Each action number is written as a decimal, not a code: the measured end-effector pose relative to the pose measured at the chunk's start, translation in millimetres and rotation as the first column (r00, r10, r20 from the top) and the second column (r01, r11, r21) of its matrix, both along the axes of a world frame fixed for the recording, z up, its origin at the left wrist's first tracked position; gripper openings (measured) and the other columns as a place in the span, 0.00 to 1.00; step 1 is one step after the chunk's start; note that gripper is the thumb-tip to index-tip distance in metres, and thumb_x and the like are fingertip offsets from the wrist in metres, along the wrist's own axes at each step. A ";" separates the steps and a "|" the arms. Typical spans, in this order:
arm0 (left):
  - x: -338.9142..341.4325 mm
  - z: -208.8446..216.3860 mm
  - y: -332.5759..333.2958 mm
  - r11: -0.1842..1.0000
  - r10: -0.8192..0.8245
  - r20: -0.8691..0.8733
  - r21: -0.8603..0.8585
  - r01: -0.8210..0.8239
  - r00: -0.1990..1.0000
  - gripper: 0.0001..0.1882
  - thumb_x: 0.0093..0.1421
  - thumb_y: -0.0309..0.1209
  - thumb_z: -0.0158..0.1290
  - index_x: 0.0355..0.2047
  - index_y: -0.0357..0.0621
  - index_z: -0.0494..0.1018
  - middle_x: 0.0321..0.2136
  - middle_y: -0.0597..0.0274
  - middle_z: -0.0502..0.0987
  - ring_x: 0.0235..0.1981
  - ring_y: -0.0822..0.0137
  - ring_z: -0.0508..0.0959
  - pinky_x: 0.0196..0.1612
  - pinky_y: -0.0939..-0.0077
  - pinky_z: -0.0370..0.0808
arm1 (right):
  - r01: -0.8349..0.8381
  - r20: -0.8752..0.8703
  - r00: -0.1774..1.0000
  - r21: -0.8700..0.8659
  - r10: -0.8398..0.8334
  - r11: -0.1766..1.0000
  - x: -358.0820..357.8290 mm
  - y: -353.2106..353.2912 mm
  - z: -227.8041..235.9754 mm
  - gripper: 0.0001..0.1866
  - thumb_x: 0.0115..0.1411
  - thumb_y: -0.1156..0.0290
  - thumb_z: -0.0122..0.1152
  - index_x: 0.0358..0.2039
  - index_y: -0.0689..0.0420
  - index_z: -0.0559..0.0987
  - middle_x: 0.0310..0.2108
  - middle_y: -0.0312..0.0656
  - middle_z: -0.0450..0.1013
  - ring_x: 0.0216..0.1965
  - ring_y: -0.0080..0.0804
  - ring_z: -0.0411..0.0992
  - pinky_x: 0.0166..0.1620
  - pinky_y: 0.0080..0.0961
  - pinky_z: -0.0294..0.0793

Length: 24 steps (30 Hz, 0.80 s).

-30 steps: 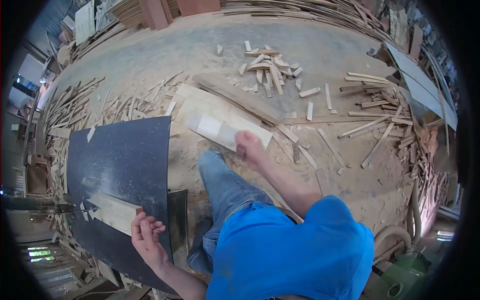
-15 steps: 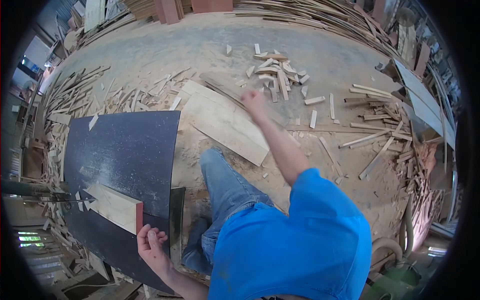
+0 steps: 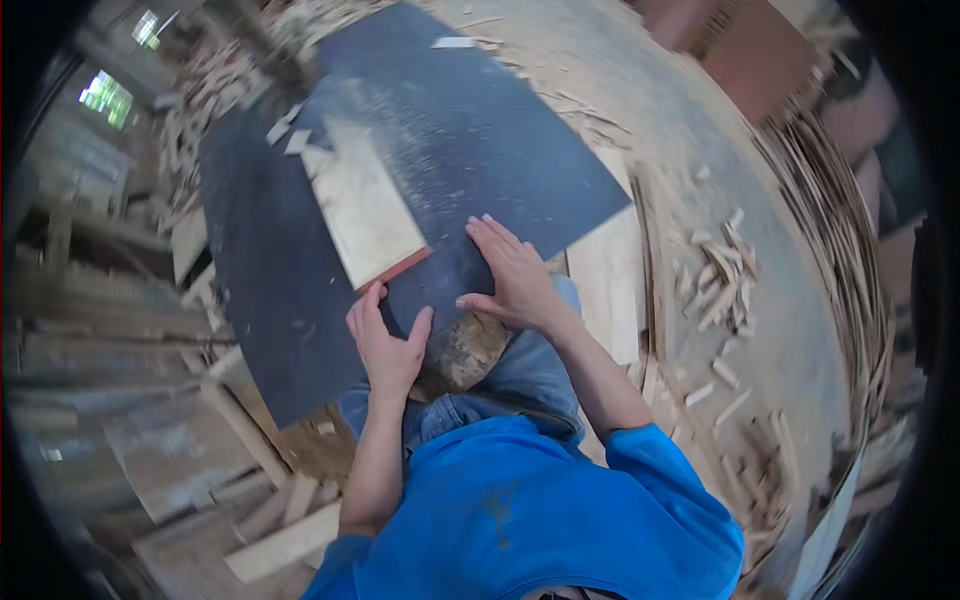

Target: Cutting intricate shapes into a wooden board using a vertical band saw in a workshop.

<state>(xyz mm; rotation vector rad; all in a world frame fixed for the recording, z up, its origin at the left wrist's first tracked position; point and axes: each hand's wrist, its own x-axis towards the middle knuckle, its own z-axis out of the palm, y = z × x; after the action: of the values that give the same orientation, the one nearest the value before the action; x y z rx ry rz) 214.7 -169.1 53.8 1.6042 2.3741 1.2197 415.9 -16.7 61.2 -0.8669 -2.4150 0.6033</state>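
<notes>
A pale wooden board [image 3: 368, 205] with a red-painted near end lies flat on the dark table panel [image 3: 490, 130]. My left hand [image 3: 385, 345] is at the near end of the board, its index fingertip against or just beside the left corner of the red end. Thumb and fingers are spread, and it grips nothing. To the right of the board, my right hand [image 3: 510, 275] rests with fingers stretched out at the panel's near edge, apart from the board. The board's far end is blurred.
Small pale offcuts [image 3: 285, 125] lie beside the board's far end. A rough brownish block-like thing [image 3: 465, 352] shows below the panel edge, between my hands. Right of the panel are long planks [image 3: 610, 290] and a heap of cut pieces [image 3: 722, 275] on the dusty floor.
My view has turned left toward the panel. My right hand has come from above the floor planks to the panel's edge and opened. My left hand stays at the board's red end.
</notes>
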 end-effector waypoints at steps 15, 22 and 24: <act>-66.5 -16.4 16.1 0.988 0.090 -0.078 -0.116 -0.099 0.993 0.44 0.63 0.37 0.69 0.74 0.34 0.62 0.70 0.37 0.69 0.73 0.43 0.65 0.75 0.47 0.55 | -0.061 -0.143 0.988 -0.032 0.056 0.998 -90.4 11.8 -19.4 0.41 0.62 0.50 0.74 0.71 0.55 0.73 0.66 0.50 0.74 0.68 0.47 0.70 0.61 0.43 0.70; -75.6 -13.4 16.0 0.994 0.008 0.092 -0.110 0.002 0.996 0.38 0.71 0.44 0.62 0.74 0.36 0.65 0.70 0.41 0.72 0.73 0.49 0.69 0.77 0.47 0.49 | -0.072 -0.188 0.980 -0.064 0.059 0.995 -95.6 20.8 -21.9 0.35 0.66 0.58 0.71 0.72 0.53 0.73 0.65 0.50 0.75 0.64 0.48 0.73 0.59 0.42 0.70; -76.4 -15.5 16.3 0.994 0.023 0.092 -0.108 -0.013 0.995 0.38 0.71 0.44 0.62 0.73 0.36 0.66 0.70 0.41 0.73 0.73 0.49 0.70 0.77 0.46 0.50 | -0.065 -0.186 0.981 -0.080 0.049 0.995 -99.4 19.1 -22.3 0.35 0.67 0.60 0.71 0.72 0.53 0.73 0.65 0.50 0.75 0.64 0.48 0.73 0.59 0.41 0.70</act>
<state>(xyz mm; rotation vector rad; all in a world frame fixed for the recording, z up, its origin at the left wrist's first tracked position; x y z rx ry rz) 138.4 -152.8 38.3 1.4647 2.3581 1.1223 316.5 2.4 38.9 -0.7434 -2.2667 0.7792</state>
